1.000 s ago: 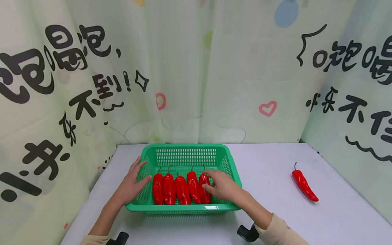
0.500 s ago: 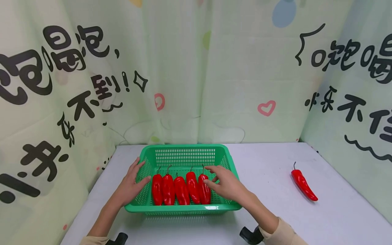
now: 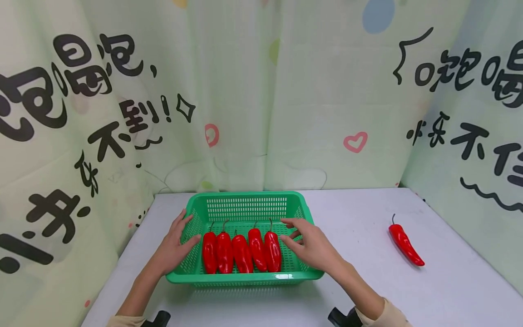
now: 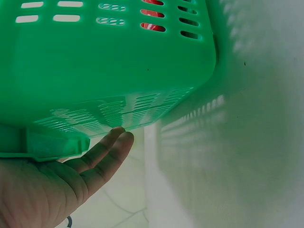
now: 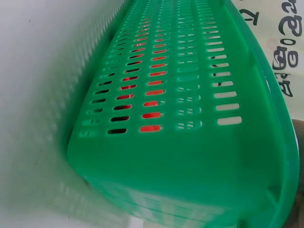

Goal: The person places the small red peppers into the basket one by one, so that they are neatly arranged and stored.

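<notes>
My left hand [image 3: 173,247] holds the left rim of a green plastic basket [image 3: 247,277]. Its thumb reaches over the inside, while the left wrist view shows fingers [image 4: 107,159] along the outer wall. Within the basket, several red peppers [image 3: 243,254] lie side by side in a row, stems toward the far wall. Over the basket's right part hovers my right hand [image 3: 312,245], thumb and fingers apart, holding nothing, just right of the last pepper [image 3: 273,252]. In the right wrist view the basket's wall [image 5: 166,161] hides most of that hand.
One more red pepper [image 3: 406,245] lies on the white table [image 3: 355,227], well to the right of the basket. A pale green curtain [image 3: 318,91] with black lettering surrounds the table at the back and sides.
My right hand has come away from the rightmost pepper and shifted to the right. My left hand stays at the basket's rim, and the row of peppers keeps its place.
</notes>
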`<state>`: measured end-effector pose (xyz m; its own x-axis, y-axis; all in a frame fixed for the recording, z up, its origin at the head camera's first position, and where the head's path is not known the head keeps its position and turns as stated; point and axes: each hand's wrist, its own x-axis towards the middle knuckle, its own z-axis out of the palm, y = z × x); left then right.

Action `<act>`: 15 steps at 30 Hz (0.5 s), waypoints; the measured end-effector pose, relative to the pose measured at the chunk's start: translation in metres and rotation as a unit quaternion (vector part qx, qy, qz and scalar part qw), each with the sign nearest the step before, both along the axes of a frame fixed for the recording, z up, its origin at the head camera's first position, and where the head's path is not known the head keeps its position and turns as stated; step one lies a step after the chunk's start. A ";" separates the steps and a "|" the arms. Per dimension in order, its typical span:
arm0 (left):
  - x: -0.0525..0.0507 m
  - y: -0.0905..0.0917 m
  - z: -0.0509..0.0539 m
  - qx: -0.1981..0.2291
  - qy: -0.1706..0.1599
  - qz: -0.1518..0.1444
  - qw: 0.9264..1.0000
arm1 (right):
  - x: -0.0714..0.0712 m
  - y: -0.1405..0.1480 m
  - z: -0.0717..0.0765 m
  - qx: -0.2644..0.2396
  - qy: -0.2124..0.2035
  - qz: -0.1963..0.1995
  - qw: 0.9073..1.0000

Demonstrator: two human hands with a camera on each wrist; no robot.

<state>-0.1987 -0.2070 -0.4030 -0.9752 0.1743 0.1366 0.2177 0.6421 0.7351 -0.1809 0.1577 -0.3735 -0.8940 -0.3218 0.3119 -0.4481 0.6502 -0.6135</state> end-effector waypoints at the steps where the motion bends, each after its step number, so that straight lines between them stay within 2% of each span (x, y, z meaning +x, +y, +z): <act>1: 0.000 0.000 0.000 0.000 0.001 0.000 1.000 | 0.000 0.001 0.000 -0.002 0.004 -0.002 1.000; 15: 0.000 -0.001 -0.002 0.001 0.004 -0.001 1.000 | 0.003 0.020 0.003 -0.043 0.036 -0.031 0.998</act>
